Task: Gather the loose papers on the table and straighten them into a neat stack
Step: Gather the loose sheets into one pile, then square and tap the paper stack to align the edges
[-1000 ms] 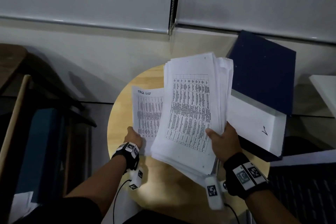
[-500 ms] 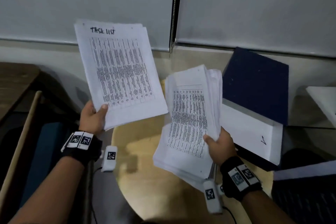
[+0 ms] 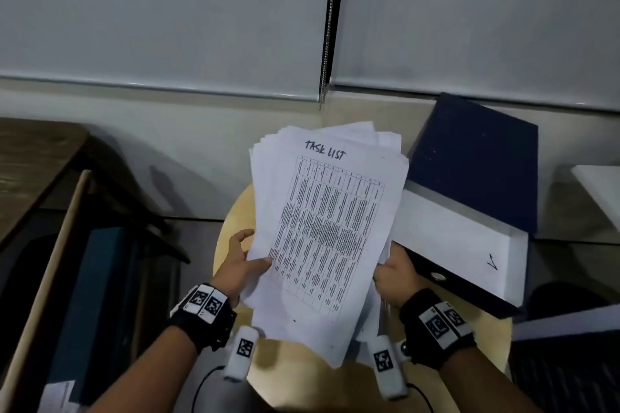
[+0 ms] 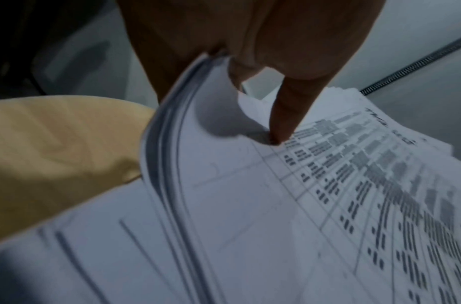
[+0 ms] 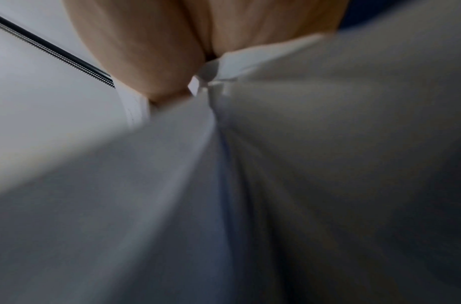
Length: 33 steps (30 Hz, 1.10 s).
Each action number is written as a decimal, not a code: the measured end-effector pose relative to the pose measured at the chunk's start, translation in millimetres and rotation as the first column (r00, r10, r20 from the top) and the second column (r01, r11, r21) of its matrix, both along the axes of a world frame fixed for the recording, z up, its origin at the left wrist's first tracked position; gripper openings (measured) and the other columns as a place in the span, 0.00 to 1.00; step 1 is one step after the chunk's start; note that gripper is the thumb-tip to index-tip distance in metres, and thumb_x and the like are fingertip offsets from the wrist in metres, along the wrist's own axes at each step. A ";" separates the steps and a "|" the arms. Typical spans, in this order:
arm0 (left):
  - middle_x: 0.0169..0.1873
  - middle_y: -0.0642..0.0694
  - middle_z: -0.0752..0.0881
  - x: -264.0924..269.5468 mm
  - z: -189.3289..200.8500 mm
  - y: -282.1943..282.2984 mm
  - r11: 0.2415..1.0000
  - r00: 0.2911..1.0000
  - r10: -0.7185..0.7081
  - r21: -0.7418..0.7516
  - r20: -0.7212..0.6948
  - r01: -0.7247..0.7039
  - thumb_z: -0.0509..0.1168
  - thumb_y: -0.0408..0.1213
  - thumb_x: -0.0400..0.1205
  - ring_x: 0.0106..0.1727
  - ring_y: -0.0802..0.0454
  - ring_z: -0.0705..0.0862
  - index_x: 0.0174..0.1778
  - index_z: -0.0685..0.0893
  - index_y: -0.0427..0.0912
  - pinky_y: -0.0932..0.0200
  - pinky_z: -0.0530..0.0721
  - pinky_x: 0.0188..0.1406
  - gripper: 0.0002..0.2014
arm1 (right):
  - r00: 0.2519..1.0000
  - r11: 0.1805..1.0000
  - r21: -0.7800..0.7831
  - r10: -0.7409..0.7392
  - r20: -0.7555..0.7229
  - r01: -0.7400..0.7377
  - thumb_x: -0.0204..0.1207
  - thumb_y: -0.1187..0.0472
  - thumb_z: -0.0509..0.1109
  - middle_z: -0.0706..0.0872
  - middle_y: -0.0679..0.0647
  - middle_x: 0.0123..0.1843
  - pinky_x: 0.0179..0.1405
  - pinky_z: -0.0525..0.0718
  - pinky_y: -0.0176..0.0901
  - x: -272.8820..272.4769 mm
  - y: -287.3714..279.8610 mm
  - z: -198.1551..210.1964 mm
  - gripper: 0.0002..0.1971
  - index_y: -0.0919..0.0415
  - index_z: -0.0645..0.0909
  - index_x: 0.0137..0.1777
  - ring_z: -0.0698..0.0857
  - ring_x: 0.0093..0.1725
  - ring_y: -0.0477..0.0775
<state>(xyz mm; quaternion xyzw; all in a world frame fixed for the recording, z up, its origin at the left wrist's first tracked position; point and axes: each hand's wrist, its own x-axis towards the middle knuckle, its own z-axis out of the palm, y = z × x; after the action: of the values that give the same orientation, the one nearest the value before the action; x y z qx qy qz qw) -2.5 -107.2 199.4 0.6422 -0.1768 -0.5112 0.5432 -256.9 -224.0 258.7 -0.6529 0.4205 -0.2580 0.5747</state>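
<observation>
The table (image 3: 235,235) is round and of light wood; a blue binder (image 3: 476,171) lies on its right part. Above the table, lifted from it, both hands hold the papers (image 3: 325,238), one thick bundle with the sheet "TASK LIST" on top. The edges are not even: the sheets fan out at the top and at the lower corner.

The left hand (image 3: 240,265) grasps the left edge, thumb (image 4: 281,123) pressed on the top sheet and fingers under. The right hand (image 3: 399,275) takes the lower right edge; the wrist view is blurred, but it seems to pinch the sheets between thumb and fingers.

I judge the bundle to be soft and a little heavy. It bends where it is not supported, and smooth sheets can slide on each other. It is better to take it by the two long sides, loosely, stand it on the table and tap the short edge until the sheets fall level.
</observation>
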 end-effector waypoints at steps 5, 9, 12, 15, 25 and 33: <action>0.56 0.32 0.89 -0.2 7.4 3.2 0.992 1.000 -0.012 -0.126 -0.003 0.011 0.71 0.28 0.68 0.54 0.34 0.88 0.59 0.80 0.37 0.31 0.83 0.59 0.22 | 0.998 0.993 0.107 -0.053 0.030 0.050 0.76 0.74 0.66 0.93 0.49 0.50 0.59 0.86 0.56 2.0 -0.2 5.0 0.14 0.58 0.87 0.54 0.90 0.53 0.51; 0.53 0.43 0.90 -6.5 15.3 -2.3 0.973 0.987 0.050 -0.232 0.153 -0.014 0.68 0.29 0.71 0.57 0.43 0.87 0.59 0.79 0.42 0.40 0.82 0.62 0.20 | 0.948 0.879 0.476 -0.170 0.269 0.023 0.78 0.44 0.67 0.88 0.59 0.64 0.70 0.78 0.64 6.4 -2.7 5.5 0.24 0.57 0.82 0.68 0.86 0.65 0.61; 0.55 0.47 0.89 -10.2 18.2 -1.7 0.966 0.951 0.045 -0.257 0.306 0.037 0.70 0.37 0.71 0.60 0.46 0.86 0.59 0.79 0.53 0.44 0.82 0.63 0.20 | 0.988 0.949 0.310 -0.103 0.115 0.063 0.67 0.44 0.80 0.89 0.50 0.63 0.71 0.78 0.63 9.8 -4.4 2.0 0.27 0.48 0.81 0.66 0.86 0.65 0.54; 0.55 0.47 0.88 -14.1 20.5 2.9 0.962 0.921 0.029 -0.260 0.389 0.079 0.70 0.44 0.71 0.58 0.47 0.86 0.58 0.79 0.61 0.45 0.83 0.59 0.19 | 0.984 0.978 0.117 -0.176 0.003 0.175 0.74 0.70 0.74 0.89 0.47 0.57 0.70 0.80 0.63 10.5 -7.2 -6.2 0.18 0.51 0.82 0.60 0.86 0.62 0.54; 0.57 0.42 0.87 -31.1 14.0 2.5 0.961 0.967 0.130 -0.269 0.221 -0.068 0.71 0.46 0.65 0.60 0.45 0.86 0.63 0.80 0.44 0.45 0.84 0.59 0.29 | 0.897 0.854 0.296 -0.442 -0.017 0.427 0.78 0.65 0.72 0.85 0.55 0.52 0.58 0.76 0.43 13.1 21.2 -31.3 0.12 0.66 0.80 0.61 0.83 0.55 0.56; 0.58 0.41 0.86 -26.1 -1.5 11.7 0.955 0.952 0.218 -0.247 0.214 -0.163 0.74 0.40 0.59 0.61 0.40 0.84 0.65 0.77 0.46 0.36 0.82 0.61 0.35 | 0.959 0.939 0.194 -0.279 -0.052 0.283 0.71 0.75 0.74 0.89 0.44 0.49 0.57 0.84 0.51 1.3 18.5 -45.2 0.18 0.48 0.82 0.48 0.88 0.52 0.47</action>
<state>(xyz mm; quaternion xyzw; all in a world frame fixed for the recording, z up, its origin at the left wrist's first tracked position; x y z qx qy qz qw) -28.6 -95.5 197.8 0.6471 -0.2348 -0.3516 0.6345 -255.6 -205.6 213.5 -0.5283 0.5399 -0.2861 0.5895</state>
